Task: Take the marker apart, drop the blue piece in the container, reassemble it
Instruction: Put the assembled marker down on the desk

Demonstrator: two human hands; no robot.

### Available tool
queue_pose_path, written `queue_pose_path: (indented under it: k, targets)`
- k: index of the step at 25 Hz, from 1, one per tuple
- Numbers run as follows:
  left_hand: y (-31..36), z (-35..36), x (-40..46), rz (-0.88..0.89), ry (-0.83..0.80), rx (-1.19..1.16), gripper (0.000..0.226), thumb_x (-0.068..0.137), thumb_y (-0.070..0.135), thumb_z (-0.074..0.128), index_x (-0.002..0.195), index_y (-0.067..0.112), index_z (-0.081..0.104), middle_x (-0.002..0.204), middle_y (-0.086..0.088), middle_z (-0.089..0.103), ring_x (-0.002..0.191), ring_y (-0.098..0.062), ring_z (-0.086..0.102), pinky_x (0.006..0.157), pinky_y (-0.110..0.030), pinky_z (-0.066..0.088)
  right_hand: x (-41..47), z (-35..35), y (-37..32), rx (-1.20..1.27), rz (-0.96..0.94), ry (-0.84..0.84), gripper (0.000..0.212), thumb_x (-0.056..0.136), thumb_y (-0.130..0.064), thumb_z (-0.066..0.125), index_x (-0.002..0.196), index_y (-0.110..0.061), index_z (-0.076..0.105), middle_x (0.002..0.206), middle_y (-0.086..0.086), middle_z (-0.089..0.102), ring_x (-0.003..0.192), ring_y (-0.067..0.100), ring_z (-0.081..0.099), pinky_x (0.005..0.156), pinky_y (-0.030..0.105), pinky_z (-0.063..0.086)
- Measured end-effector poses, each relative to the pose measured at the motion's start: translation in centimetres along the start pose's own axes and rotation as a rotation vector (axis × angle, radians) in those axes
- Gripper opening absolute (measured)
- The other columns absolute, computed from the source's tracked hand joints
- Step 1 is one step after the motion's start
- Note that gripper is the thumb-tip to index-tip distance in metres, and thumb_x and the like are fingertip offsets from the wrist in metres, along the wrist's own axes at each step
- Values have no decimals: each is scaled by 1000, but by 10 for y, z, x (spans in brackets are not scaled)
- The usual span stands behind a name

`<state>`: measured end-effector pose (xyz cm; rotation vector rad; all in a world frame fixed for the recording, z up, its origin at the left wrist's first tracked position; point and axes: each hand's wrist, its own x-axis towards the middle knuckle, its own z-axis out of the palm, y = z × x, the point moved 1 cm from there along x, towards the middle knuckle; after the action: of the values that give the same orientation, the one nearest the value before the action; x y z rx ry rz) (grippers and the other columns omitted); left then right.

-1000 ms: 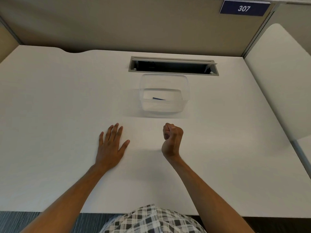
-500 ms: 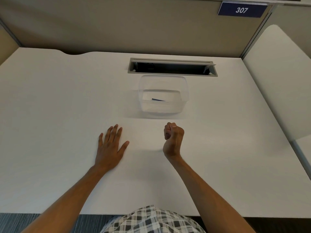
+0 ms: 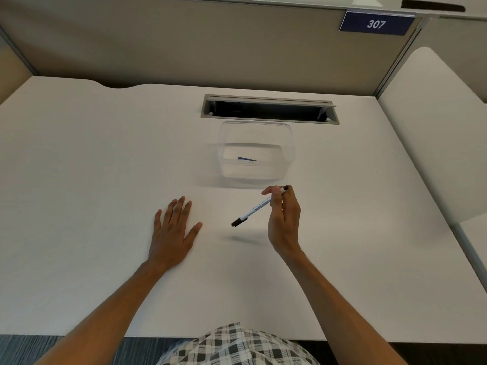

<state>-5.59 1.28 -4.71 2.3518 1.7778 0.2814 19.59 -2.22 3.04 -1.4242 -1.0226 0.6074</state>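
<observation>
A thin white marker point(image 3: 257, 206) with dark ends hangs slanted above the desk, its lower end pointing toward my left hand. My right hand point(image 3: 284, 222) pinches the marker near its upper end, just in front of the clear plastic container point(image 3: 288, 146). A small blue piece point(image 3: 246, 159) lies on the container's floor. My left hand point(image 3: 172, 233) rests flat on the white desk with fingers spread, a short way left of the marker's lower tip and not touching it.
A grey cable slot point(image 3: 268, 109) is cut into the desk right behind the container. Beige partition walls close the back, with a blue "307" sign point(image 3: 376, 23) at the upper right. A second white desk point(image 3: 434, 122) adjoins on the right.
My right hand was a closed fist with no marker showing; now it has uncurled and holds the marker out, slanted above the desk. My left hand has stayed flat.
</observation>
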Motion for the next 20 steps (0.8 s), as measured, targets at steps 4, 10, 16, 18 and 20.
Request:
queue_pose_path:
  k: [4, 10, 16, 18, 20]
  targets:
    - [-1, -1, 0, 3, 8, -13, 74, 90, 64, 8, 148, 21, 20, 159, -2, 19, 146, -18, 12, 118, -48, 9, -4, -10, 3, -74, -4, -13, 28, 97, -33, 52, 83, -17, 71, 62, -12, 56, 54, 12, 45, 50, 25, 34]
    - [0, 0, 0, -1, -2, -1, 71, 90, 62, 12, 149, 22, 18, 159, -1, 17, 147, -17, 10, 118, -47, 7, -22, -23, 20, -186, 1, 9, 6, 87, -21, 73, 92, -20, 77, 82, -18, 72, 70, 6, 65, 53, 19, 46]
    - [0, -1, 0, 3, 1, -10, 74, 90, 64, 10, 149, 21, 19, 159, -1, 17, 147, -18, 11, 118, -47, 7, -37, -26, 38, -380, 179, -42, 10, 83, -27, 74, 94, -25, 73, 82, -13, 75, 73, 4, 69, 72, 32, 56]
    - [0, -1, 0, 2, -3, -8, 74, 89, 64, 9, 149, 21, 19, 159, -1, 16, 147, -18, 10, 118, -47, 7, -40, -25, 39, -462, 221, -69, 13, 83, -33, 71, 95, -27, 72, 85, -8, 77, 72, 7, 70, 73, 31, 54]
    - [-1, 0, 0, 1, -6, -2, 74, 89, 63, 9, 149, 21, 18, 160, -1, 16, 147, -18, 9, 118, -47, 7, -42, -23, 39, -579, 246, -88, 14, 83, -39, 68, 93, -30, 71, 85, -11, 77, 75, 9, 70, 72, 28, 50]
